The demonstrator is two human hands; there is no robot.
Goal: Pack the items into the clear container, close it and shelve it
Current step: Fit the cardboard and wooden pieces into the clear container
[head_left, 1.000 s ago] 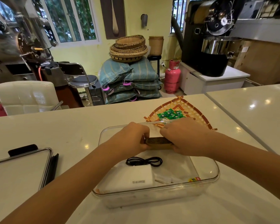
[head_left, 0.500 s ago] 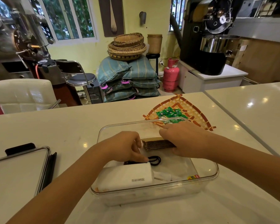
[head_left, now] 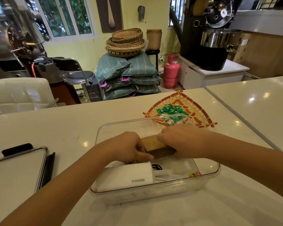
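Note:
A clear rectangular container (head_left: pixel 207 174) stands on the white counter in front of me. Inside it lie a white box (head_left: pixel 127 176) at the near left and a black cable (head_left: pixel 157 167), mostly hidden. Over the container's middle, my left hand (head_left: pixel 129 147) and my right hand (head_left: pixel 181 141) both grip a brown wooden block (head_left: pixel 155 145) from its two ends. Behind the container sits a woven tray (head_left: pixel 198 110) with several green wrapped candies (head_left: pixel 170 110). The container's lid (head_left: pixel 16 170) lies on the counter to the left.
A black flat object (head_left: pixel 16 149) lies behind the lid. The counter's far edge runs behind the tray; a seam (head_left: pixel 242 121) separates another counter section on the right. A white chair (head_left: pixel 20 95), stacked sacks and a pink gas cylinder stand beyond the counter.
My left hand left the cable and came back onto the wooden block's left end. The block now shows its flat top between both hands.

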